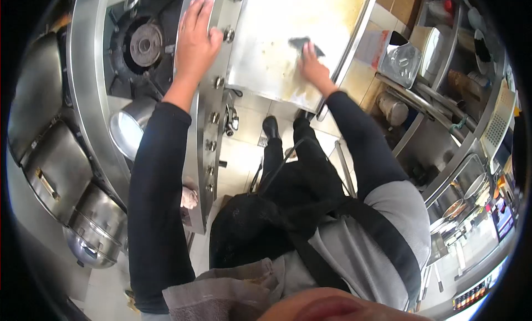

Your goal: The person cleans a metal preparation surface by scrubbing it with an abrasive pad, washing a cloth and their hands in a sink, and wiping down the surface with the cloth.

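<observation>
My left hand (197, 44) lies on the steel front edge of the stove (170, 60), its fingers stretched out and nothing in them. Beside it is a row of control knobs (229, 34). Under the fingers of my right hand (315, 70) is a dark scouring pad or cloth (300, 42), pressed against a wide flat metal panel (260, 60) that looks like a lowered oven door. Yellow-brown stains and spots mark the panel, mostly toward its far right side. The fingers of my right hand partly hide the pad.
A burner (146, 45) and a steel pot (132, 127) are on the stove to my left. Steel pans (58, 166) stand farther left. On my right, a shelf rack (426, 108) holds a clear plastic container (400, 63). My feet stand on the tiled floor (244, 155).
</observation>
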Motion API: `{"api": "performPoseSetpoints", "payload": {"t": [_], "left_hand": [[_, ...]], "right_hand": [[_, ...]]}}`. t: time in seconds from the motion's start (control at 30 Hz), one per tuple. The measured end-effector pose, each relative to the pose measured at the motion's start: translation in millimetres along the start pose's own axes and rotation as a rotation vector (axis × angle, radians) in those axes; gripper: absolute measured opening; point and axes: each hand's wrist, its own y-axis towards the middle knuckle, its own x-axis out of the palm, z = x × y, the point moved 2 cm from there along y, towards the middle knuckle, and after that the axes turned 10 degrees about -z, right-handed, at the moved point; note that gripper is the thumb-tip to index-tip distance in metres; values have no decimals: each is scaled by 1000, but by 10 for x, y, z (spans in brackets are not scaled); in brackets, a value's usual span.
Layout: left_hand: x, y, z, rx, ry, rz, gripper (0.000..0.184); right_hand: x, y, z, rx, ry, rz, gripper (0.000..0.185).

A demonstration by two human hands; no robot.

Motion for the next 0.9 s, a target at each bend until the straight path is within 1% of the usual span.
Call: {"api": "performPoseSetpoints", "payload": {"t": [0.03,0.07,0.1,0.13,0.2,0.23,0.27,0.3,0.33,0.37,0.4,0.43,0.47,0.5,0.53,0.57,0.63,0.67,0.73,0.8,0.9], "left_hand": [[25,0,-18,10,10,11,57],[32,25,-1,30,20,29,57],[7,26,61,21,0,33,56],[-39,32,106,-16,-14,-14,58],[-135,34,142,-90,-34,-106,60],[-147,18,141,-89,-19,-92,60],[-139,12,138,-83,-7,-79,61],[-121,-2,151,-72,-3,-70,61],[-106,-15,148,-67,9,-69,61],[-99,-26,127,-61,20,-66,61],[-93,-25,119,-56,33,-58,60],[-104,-28,125,-56,19,-61,59],[-104,-39,111,-58,16,-64,60],[-94,-49,96,-58,12,-68,60],[-76,-35,86,-53,7,-70,60],[-70,-22,88,-39,40,-21,56],[-54,-50,125,-11,91,62,47],[-10,-34,101,19,73,62,50],[64,-41,-3,80,47,53,56],[72,-29,-6,79,44,42,56],[104,-26,-59,52,70,36,57]], "right_hand": [[-294,203,-107,81,52,-62,71],[-419,606,-105,52,100,26,64],[-567,932,-188,19,59,30,60],[-644,1266,-361,-53,-41,-4,56],[-492,1605,-806,-143,-140,-25,52],[-541,1330,-1244,-73,-173,-105,55],[-247,1166,-1400,-67,-151,-83,57],[247,1023,-1343,-166,-150,-39,59],[252,552,-1388,-170,-134,-78,60],[145,132,-1381,-162,-218,-144,61],[163,-5,-1181,-116,-123,-219,62],[-56,-85,-1048,2,-182,-312,61],[-133,-53,-788,71,-112,-270,58],[-218,41,-498,109,-62,-160,56],[-222,221,-196,73,-81,-27,56],[-198,546,-25,-50,-235,-30,55],[-218,505,-84,-1,-185,-58,51],[-315,383,-481,156,17,-51,48],[294,-80,-793,-94,-249,135,43],[226,-729,-1010,-68,-285,-59,42],[157,-775,-333,1,-112,68,39]]}}
